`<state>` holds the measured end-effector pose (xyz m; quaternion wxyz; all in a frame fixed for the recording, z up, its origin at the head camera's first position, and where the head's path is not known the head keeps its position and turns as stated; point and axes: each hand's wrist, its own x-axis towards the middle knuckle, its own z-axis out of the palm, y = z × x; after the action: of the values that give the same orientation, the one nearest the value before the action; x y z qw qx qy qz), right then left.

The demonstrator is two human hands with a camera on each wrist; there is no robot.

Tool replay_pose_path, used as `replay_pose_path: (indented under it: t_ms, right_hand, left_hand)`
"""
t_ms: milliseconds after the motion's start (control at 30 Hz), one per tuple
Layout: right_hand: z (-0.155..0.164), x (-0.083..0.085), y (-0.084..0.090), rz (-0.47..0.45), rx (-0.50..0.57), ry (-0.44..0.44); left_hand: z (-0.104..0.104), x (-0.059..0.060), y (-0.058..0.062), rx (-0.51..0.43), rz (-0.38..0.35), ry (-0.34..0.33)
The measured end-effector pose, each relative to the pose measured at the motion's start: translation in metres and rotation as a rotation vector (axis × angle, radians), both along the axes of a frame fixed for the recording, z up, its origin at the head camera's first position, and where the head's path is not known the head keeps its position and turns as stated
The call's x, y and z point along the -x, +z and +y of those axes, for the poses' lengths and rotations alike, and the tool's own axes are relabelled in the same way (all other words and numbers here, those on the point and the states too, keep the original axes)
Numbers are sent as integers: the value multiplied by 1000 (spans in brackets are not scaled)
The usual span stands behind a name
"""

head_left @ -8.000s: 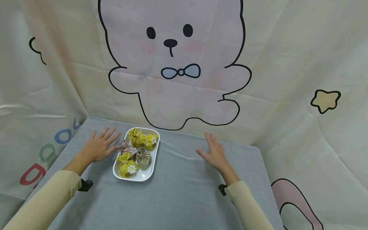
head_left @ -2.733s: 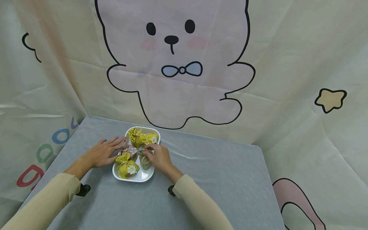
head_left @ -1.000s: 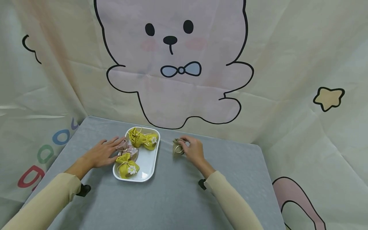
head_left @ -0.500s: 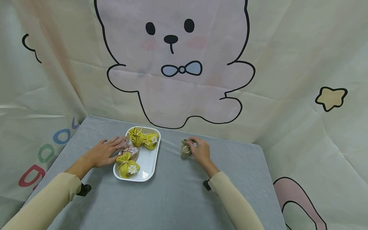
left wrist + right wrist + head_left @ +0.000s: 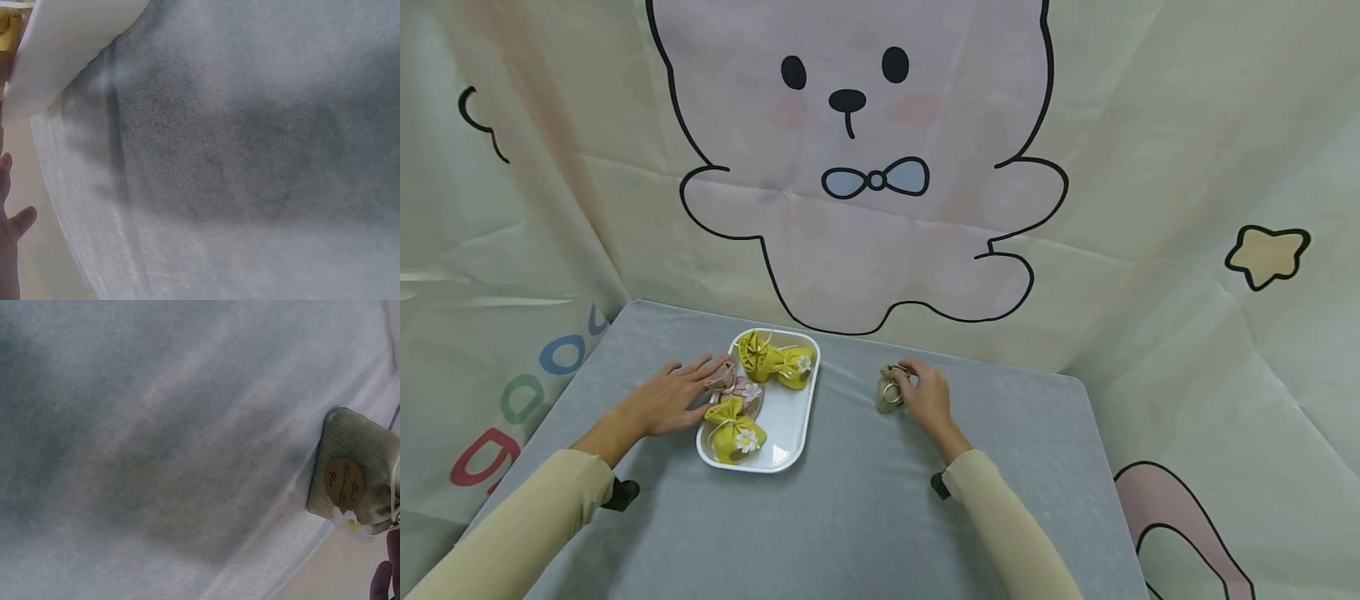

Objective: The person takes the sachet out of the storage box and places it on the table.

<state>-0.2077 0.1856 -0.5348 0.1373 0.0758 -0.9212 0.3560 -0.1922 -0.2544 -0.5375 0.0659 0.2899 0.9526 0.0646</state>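
Right hand (image 5: 927, 398): grey-green pouch (image 5: 887, 400) pinched near its gathered neck.
Pouch handling: judged light, soft, hardly slippery; best gripped at the neck, flower (image 5: 352, 526) spared.
Pouch position: seen right of the white tray (image 5: 786, 433); contact with counter (image 5: 850, 517) unclear.
Left hand (image 5: 662, 402): fingers extended at tray's edge.
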Motion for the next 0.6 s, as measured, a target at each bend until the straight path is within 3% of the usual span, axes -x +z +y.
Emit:
replay_pose_path:
  t_ms: [333, 600]
  right_hand:
    - [-5, 0, 5, -6, 3, 15]
    - [-20, 2, 18, 102, -13, 102]
  left_hand:
    - [0, 0, 0, -9, -11, 5]
    - [0, 0, 2, -11, -14, 6]
